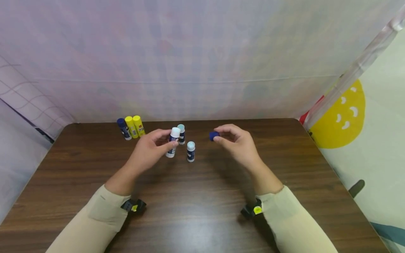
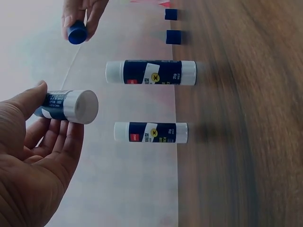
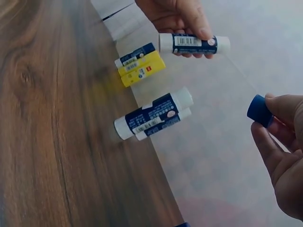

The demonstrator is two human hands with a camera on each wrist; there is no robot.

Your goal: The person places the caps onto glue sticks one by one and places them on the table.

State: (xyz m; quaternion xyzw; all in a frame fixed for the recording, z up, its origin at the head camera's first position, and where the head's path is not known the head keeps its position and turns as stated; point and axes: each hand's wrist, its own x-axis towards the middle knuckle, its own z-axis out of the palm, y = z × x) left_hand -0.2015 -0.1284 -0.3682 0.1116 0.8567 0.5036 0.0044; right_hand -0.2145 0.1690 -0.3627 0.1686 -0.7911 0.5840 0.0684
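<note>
Above the table (image 1: 190, 196) near its far edge, the left hand (image 1: 150, 149) has its grip curled round an uncapped glue stick (image 3: 187, 41), probably light, stiff, best held mid-barrel, while the right hand (image 1: 242, 146) pinches a blue cap (image 1: 213, 136).

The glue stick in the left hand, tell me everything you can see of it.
The navy-and-white cylindrical glue stick looks like plastic, with a smooth white base, a pale whitish top and a navy label wrapped round its middle, bearing a barcode and print too small to read. It is uncapped. In the head view it is roughly upright, slightly tilted, held in the air above the brown wood-grain table. The left hand grips it round the label; nothing else appears to touch it.
</note>
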